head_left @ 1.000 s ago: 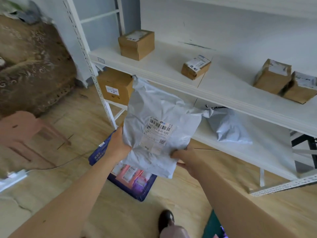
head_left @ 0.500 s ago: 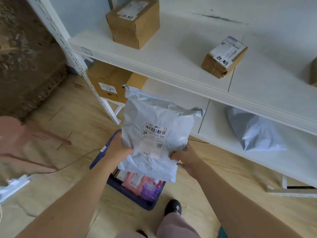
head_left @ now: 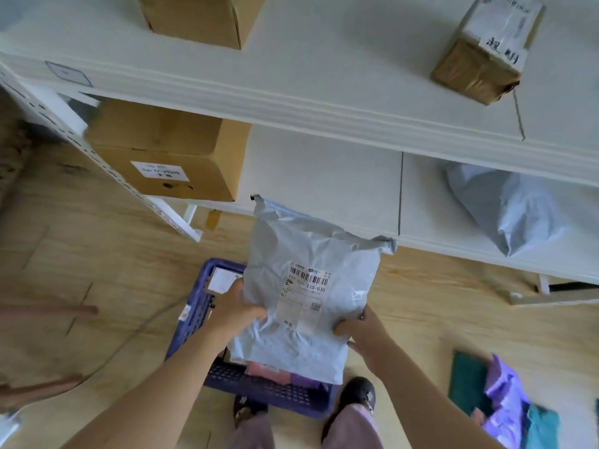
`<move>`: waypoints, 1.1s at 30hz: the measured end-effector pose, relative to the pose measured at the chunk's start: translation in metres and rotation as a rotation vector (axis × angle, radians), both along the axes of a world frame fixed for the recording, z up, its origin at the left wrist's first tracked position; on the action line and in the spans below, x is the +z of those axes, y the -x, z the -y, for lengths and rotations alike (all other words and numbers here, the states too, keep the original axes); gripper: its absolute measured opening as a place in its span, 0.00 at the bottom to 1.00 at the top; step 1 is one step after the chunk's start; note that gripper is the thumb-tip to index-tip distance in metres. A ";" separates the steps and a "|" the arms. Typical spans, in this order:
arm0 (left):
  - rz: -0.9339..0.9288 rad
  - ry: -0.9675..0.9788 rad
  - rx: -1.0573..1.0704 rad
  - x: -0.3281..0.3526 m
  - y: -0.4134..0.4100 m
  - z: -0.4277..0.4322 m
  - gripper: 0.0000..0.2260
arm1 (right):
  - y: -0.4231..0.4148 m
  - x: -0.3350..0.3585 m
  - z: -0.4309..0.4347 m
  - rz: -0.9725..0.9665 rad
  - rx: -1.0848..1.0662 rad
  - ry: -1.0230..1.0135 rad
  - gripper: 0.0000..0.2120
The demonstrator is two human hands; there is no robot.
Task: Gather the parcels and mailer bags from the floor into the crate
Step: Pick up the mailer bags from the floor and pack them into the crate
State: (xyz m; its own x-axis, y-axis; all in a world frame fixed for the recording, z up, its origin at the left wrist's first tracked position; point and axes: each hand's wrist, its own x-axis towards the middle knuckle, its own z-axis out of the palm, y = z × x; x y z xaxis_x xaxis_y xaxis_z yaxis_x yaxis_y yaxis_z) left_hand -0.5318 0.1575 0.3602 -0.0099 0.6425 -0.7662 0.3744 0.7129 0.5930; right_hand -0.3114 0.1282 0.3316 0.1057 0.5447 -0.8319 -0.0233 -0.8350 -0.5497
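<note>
You hold a grey mailer bag upright in both hands, over the right part of the blue crate that stands on the wooden floor just in front of your feet. The bag is pale grey plastic, crumpled and softly padded, with its sealed top flap folded toward the far side. A white shipping label with a barcode and printed numbers sits on the face toward you.

Your left hand grips the bag's left edge, thumb curled onto the front; the other fingers are behind the plastic, so you cannot tell how they lie. Your right hand pinches the lower right edge, thumb on the front and fingers tucked behind.

Under the bag's bottom edge, pink packets lie inside the crate. To the near right, purple and green mailers lie on the floor, blurred. Beyond the crate stands a white shelf unit, with a cardboard box and another grey bag on its lower level
</note>
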 end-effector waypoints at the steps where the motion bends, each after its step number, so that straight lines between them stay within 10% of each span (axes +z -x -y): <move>1: 0.000 0.007 -0.001 -0.014 0.006 -0.004 0.23 | 0.005 -0.016 0.001 0.030 -0.008 0.003 0.23; 5: 0.000 0.051 -0.032 -0.086 0.016 -0.010 0.24 | 0.017 -0.112 0.008 0.138 -0.040 0.050 0.34; 10: 0.015 0.141 -0.035 -0.201 0.018 0.001 0.26 | 0.031 -0.178 0.016 0.214 -0.074 0.177 0.09; 25: -0.144 0.350 -0.359 -0.387 0.002 0.042 0.38 | 0.045 -0.333 0.051 0.452 0.220 0.466 0.24; 33: -0.327 0.267 -0.476 -0.419 -0.018 0.037 0.40 | 0.061 -0.351 0.040 0.766 0.698 0.047 0.45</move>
